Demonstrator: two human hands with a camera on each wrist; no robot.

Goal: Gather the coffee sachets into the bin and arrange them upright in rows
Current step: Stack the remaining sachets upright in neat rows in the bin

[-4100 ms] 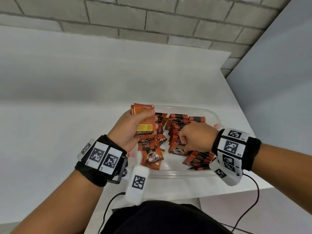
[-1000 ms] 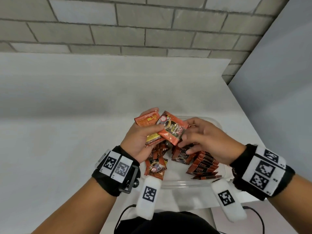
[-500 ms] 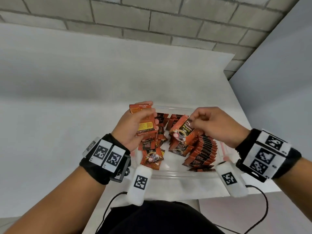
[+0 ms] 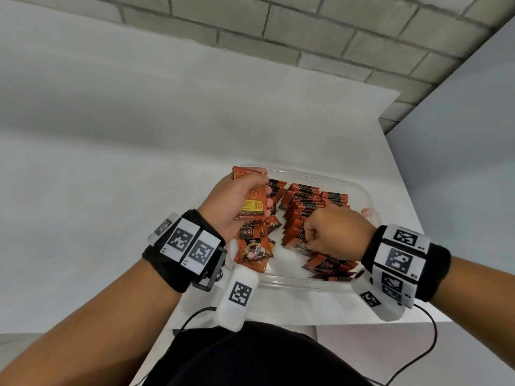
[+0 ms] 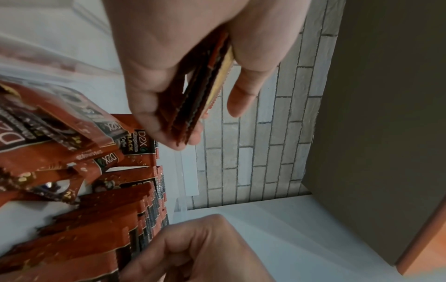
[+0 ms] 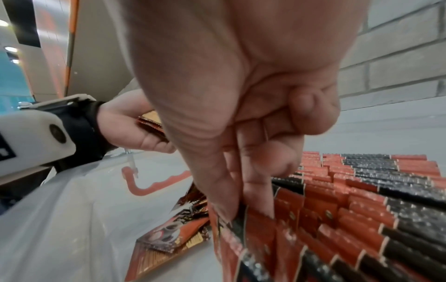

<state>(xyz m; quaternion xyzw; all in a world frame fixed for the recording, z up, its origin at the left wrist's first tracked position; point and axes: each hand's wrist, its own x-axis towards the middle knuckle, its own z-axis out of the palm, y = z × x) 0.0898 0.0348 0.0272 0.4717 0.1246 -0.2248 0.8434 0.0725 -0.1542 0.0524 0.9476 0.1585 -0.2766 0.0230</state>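
Left hand (image 4: 237,204) gripped reserve stack of sachets (image 5: 205,91) above bin (image 4: 369,201), 10 o'clock side: ready supply. Right hand (image 4: 334,229), fingers (image 6: 255,192) pinched narrow on upright sachet (image 6: 229,229) at row (image 4: 298,218) end, seating it. Loose sachets (image 4: 252,250) lay flat at 7 o'clock, unsorted. Bin on table (image 4: 111,190).

wall: grey block wall (image 4: 278,20) with dark mortar lines, far side | surface: white table (image 4: 139,129), far edge meeting the wall | right: plain grey panel (image 4: 459,129) rising beside the table's right edge | floor: pale strip (image 4: 362,355) near right, below the table | light: soft, even
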